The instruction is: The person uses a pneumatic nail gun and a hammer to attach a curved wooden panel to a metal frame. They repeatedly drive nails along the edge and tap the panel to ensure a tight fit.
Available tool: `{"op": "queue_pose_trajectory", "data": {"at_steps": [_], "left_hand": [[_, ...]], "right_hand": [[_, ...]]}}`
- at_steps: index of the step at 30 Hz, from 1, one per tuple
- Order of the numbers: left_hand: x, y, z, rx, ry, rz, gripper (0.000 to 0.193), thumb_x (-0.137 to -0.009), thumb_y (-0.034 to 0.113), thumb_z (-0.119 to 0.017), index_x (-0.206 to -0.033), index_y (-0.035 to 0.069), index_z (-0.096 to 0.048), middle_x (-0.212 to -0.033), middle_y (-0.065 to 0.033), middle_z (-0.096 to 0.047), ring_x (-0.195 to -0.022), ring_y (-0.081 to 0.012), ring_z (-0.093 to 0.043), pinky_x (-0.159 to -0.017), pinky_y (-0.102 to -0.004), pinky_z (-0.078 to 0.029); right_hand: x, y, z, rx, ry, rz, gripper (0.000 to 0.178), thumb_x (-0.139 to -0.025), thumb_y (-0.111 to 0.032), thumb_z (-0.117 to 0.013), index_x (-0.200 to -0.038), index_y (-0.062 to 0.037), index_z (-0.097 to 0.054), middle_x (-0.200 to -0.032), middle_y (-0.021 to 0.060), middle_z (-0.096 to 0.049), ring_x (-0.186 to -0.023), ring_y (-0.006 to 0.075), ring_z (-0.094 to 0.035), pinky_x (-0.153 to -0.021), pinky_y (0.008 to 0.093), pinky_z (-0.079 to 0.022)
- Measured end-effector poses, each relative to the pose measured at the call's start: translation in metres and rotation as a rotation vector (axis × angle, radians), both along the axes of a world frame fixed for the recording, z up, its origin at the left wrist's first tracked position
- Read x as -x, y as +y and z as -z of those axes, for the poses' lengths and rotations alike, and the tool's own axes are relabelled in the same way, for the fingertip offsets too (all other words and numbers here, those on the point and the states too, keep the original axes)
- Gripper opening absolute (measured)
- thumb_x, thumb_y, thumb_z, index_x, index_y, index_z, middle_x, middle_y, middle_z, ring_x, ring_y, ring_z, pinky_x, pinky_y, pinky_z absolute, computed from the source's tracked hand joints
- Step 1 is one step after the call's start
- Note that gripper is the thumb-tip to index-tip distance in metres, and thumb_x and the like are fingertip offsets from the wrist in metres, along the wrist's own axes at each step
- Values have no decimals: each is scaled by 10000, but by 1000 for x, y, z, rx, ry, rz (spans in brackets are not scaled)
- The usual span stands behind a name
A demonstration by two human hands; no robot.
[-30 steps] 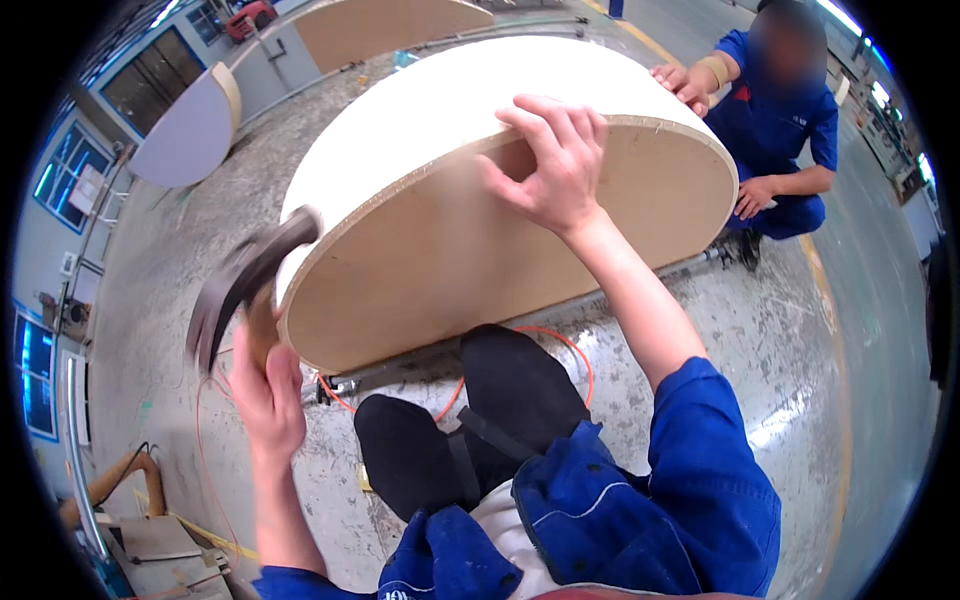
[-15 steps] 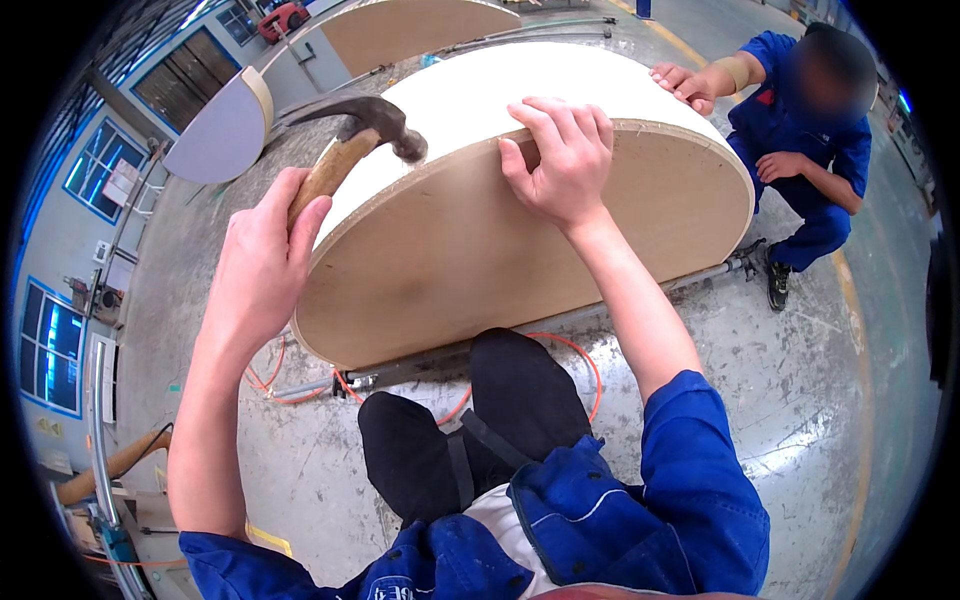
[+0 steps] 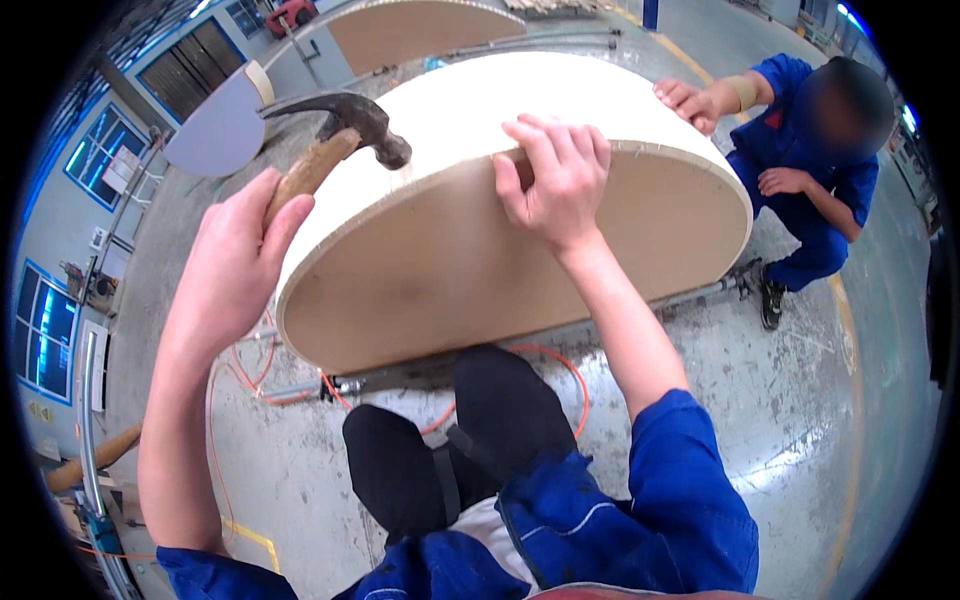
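Observation:
A claw hammer point(image 3: 372, 122) is in my left hand point(image 3: 228, 262), fingers closed round its wooden handle. Its striking face hangs at the left part of the curved rim of a large half-round wooden panel piece point(image 3: 430, 275); whether it touches cannot be told. This piece stands on its straight side, with a tan front face and a bright white curved top point(image 3: 570, 88). Near the middle of that rim, my right hand point(image 3: 562, 185) grips the edge, fingers over the top and thumb against the front. At the far right, a co-worker's hand point(image 3: 688, 104) rests on the white top.
The co-worker point(image 3: 815, 165) in blue crouches at the right. An orange hose point(image 3: 572, 375) loops over the floor by my knees, near a metal bar point(image 3: 700, 291) under the piece. Other half-round pieces point(image 3: 425, 35) stand behind, and a lilac one point(image 3: 222, 125) leans at the left.
My left hand and the hammer have shifted a little left. The whole view has moved slightly, while my right hand keeps its hold on the rim.

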State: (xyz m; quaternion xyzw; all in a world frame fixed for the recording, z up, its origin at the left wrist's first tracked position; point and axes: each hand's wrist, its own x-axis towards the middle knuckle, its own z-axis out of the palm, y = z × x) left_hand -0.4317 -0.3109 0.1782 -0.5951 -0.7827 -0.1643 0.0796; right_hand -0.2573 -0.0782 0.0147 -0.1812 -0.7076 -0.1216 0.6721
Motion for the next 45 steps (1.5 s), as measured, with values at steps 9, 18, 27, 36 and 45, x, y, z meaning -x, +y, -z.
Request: {"op": "queue_pose_trajectory", "data": {"at_steps": [9,18,27,36,45], "left_hand": [[-11,2,-13,-470,-317,64,259,-1061,257,-538,-1013,18,-625,-620,41,-520,-476,-48,-468,-418,-242,-362],[-26,26,-24,-196,-332,46,276,-1029,228,-591,-958,-36,-565,-603,-139,-419,-581,-220,-535,-591,-410,-434],[-20,41,-34,150,-19,62,279,-1021,230,-588,-947,-38,-563,-642,-108,-521,-628,-166,-480,-614,-374,-436],[-8,33,-3,77,-11,137,284,-1028,233,-578,-963,-43,-574,-669,-69,-507,-625,-166,-471,-603,-371,-440],[5,0,-10,-250,-425,-50,292,-1042,257,-571,-1069,-22,-653,-662,-24,-580,-592,-107,-562,-551,-302,-458]], "right_hand": [[-1,-3,-4,5,4,-15,251,-853,-299,-677,-1039,-131,-700,-1064,14,-695,-1001,193,-633,-963,366,-404],[-6,2,-2,-2,-16,28,276,-838,-308,-668,-1042,-126,-699,-1069,10,-692,-1000,196,-632,-959,368,-411],[-1,-1,3,27,-25,39,299,-820,-318,-666,-1050,-131,-699,-1072,15,-691,-995,198,-633,-961,367,-412],[0,1,-2,-15,-20,43,298,-832,-332,-654,-1048,-131,-695,-1068,16,-691,-991,205,-626,-965,365,-403],[5,-3,-2,-30,-12,41,288,-829,-323,-659,-1035,-126,-701,-1056,21,-689,-970,209,-620,-948,350,-405]]}}
